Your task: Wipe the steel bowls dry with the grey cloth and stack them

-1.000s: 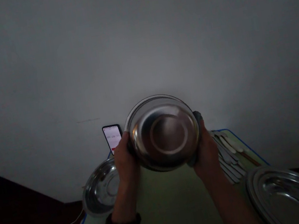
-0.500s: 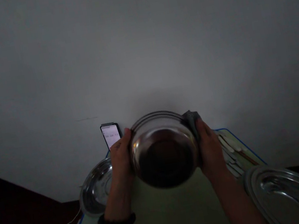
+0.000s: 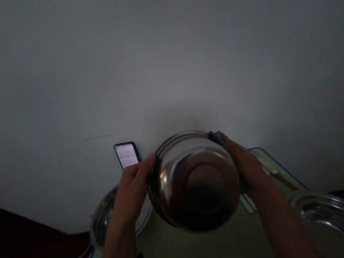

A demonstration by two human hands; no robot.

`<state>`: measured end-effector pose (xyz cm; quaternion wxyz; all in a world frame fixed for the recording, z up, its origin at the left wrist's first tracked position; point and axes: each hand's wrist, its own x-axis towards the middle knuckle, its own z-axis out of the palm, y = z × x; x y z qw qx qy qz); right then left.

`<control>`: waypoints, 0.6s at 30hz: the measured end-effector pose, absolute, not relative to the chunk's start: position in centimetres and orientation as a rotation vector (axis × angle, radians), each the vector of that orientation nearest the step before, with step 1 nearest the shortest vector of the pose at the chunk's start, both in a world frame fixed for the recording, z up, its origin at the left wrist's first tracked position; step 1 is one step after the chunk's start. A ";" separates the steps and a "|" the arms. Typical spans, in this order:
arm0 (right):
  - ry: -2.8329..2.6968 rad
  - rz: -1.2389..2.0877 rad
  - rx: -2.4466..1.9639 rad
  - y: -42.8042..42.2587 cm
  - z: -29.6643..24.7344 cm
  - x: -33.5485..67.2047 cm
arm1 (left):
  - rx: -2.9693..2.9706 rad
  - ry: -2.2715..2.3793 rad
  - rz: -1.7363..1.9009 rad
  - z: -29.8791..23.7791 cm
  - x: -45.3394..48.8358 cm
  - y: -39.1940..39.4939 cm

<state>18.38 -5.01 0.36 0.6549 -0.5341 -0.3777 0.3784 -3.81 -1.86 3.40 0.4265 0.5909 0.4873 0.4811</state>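
I hold a round steel bowl (image 3: 198, 186) in the air above the table, its outer bottom turned toward me. My left hand (image 3: 134, 188) grips its left rim, fingers curled over the edge. On the right rim my right hand (image 3: 248, 169) is closed, pressing a small grey cloth (image 3: 216, 136) against the metal. A bead bracelet sits on my left wrist.
A second steel bowl (image 3: 103, 222) rests on the green table (image 3: 193, 253) at the left. A lit phone (image 3: 126, 155) leans on the wall behind it. Spoons and chopsticks (image 3: 269, 170) lie at the right, with an oval steel platter (image 3: 336, 224) in front. A white cable hangs off the left edge.
The bowl has been flipped from showing its inside to showing its underside, and has come lower and nearer to me. Both hands shifted along its rim.
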 end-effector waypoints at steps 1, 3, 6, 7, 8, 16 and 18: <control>-0.929 0.828 -1.244 -5.3 0.6 18.7 | 1.486 1.199 1.154 3.6 -3.5 -2.0; -1.031 0.762 -1.275 -5.7 1.0 18.8 | 1.443 1.150 1.132 4.0 -2.9 -2.4; -0.963 0.680 -1.266 -5.9 1.2 18.0 | 1.266 1.086 1.223 4.4 -2.1 -2.8; -0.895 0.661 -1.258 -5.8 1.1 17.4 | 1.198 1.101 1.303 4.4 -1.9 -2.8; -0.823 0.649 -1.244 -5.6 1.0 16.8 | 1.134 1.139 1.402 4.4 -1.8 -2.9; -0.580 0.825 -1.040 -3.9 -0.5 15.5 | 1.056 1.299 1.645 2.8 -1.2 -1.8; -0.603 0.871 -1.054 -4.0 -0.4 16.8 | 1.122 1.307 1.507 2.7 -2.0 -1.4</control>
